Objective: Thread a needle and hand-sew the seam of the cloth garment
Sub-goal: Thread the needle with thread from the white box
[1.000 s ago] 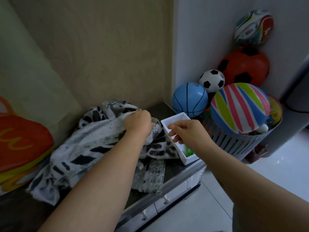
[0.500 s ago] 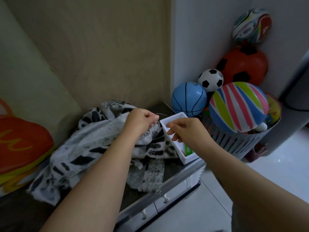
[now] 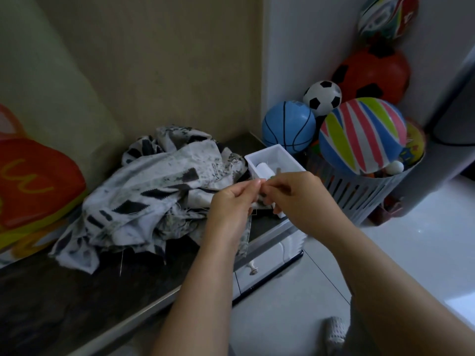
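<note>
Thread [image 3: 256, 201] hangs pinched in our left hand [image 3: 231, 201]; our right hand [image 3: 295, 196] pinches its top end alongside, we judge to meet a needle we cannot see. Cloth [image 3: 159, 191] lies just left of the hands.

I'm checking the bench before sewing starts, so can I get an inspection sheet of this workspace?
Surface: dark counter.
Job's things: patterned cloth heaped on the counter; white box holding a white spool; thread at the fingertips; needle too small to tell.
Clutter: orange cushion at left.
Hands: left hand and right hand meet fingertip to fingertip, pinching the thread.
Cables: one dark cord, far right.
Surroundings: basket of balls, beige wall, tiled floor.
</note>
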Demonstrator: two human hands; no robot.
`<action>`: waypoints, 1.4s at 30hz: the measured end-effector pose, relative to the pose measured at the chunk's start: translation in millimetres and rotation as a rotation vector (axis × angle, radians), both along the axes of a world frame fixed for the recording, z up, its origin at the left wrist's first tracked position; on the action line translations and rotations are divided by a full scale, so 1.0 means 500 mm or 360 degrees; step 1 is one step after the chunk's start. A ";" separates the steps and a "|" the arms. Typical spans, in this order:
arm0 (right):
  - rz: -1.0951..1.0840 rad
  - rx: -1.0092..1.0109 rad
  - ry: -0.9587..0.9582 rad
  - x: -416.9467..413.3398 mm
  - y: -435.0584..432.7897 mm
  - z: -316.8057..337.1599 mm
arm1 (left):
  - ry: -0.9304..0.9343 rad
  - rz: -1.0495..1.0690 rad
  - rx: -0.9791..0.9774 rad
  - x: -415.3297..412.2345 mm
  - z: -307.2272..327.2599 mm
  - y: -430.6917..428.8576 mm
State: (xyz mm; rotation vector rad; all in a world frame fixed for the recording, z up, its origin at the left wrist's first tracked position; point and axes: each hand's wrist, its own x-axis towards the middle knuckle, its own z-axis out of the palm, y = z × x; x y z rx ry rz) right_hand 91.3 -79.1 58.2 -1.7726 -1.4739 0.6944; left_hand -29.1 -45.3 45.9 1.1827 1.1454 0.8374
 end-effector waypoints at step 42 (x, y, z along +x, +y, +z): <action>-0.0117 -0.0085 0.1150 0.041 0.013 -0.016 | -0.0001 -0.0098 0.0259 0.024 0.008 -0.001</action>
